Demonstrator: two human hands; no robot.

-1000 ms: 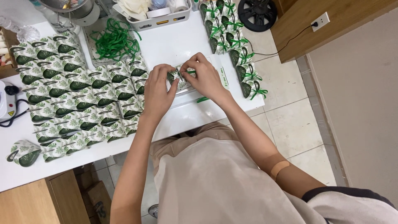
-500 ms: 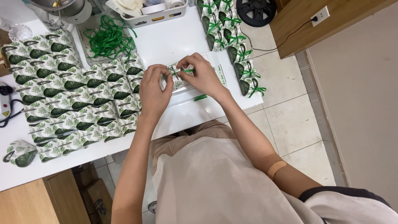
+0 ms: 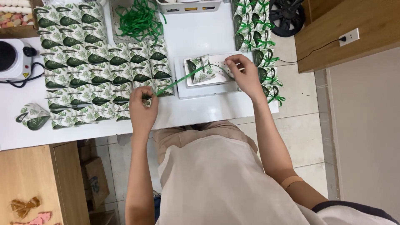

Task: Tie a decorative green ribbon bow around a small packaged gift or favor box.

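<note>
A small white favour box with green leaf print (image 3: 200, 69) stands on a flat white device with a dotted top (image 3: 212, 77). A green ribbon (image 3: 177, 81) runs through the box's top and is stretched out to both sides. My left hand (image 3: 143, 107) pinches one ribbon end at the lower left, over the rows of boxes. My right hand (image 3: 246, 75) pinches the other end just right of the box, above the white device.
Rows of flat leaf-print boxes (image 3: 91, 66) cover the white table (image 3: 200, 112) on the left. A heap of green ribbon (image 3: 139, 18) lies at the back. Tied boxes with bows (image 3: 256, 37) line the right edge. A small hotplate (image 3: 12, 58) sits far left.
My hands were close together on the box. They have since drawn apart, the left going down-left and the right staying near the box, pulling the ribbon taut. The view also shifted.
</note>
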